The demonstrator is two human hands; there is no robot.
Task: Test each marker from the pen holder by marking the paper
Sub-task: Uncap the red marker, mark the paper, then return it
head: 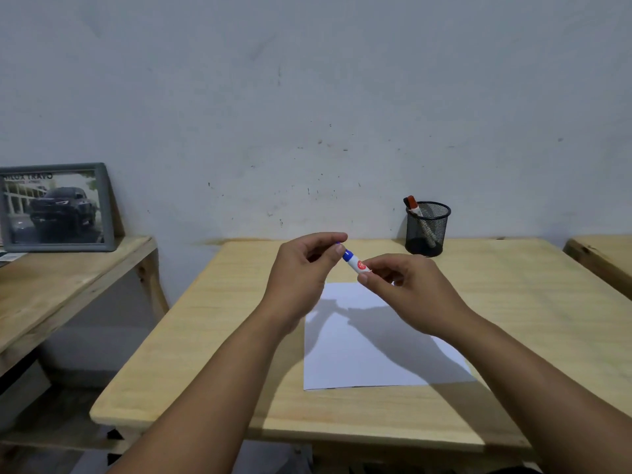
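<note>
Two hands meet above the far half of the wooden table, sharing one blue-and-white marker between them. The left hand has its thumb and forefinger pinched on the blue end of the marker, its other fingers loosely curled. The right hand pinches the white barrel at the other end, near a red round label, its remaining fingers folded in. The marker is held off the surface, tilted down toward the right, above the far edge of the paper.

That white sheet lies flat near the table's middle, its near edge short of the table's front edge, with bare wood on its left and right sides. Shadows of both hands fall across it, and I cannot see any marks on it.

The black mesh pen holder stands by the table's back edge, toward the right, close to the wall and well apart from the paper. A red-capped marker leans in it against the left rim, with something dark behind it that I cannot make out.

To the left, a separate wooden bench carries a framed car picture leaning on the wall; a gap divides the bench from the table. Another wooden surface's corner shows at the far right.
</note>
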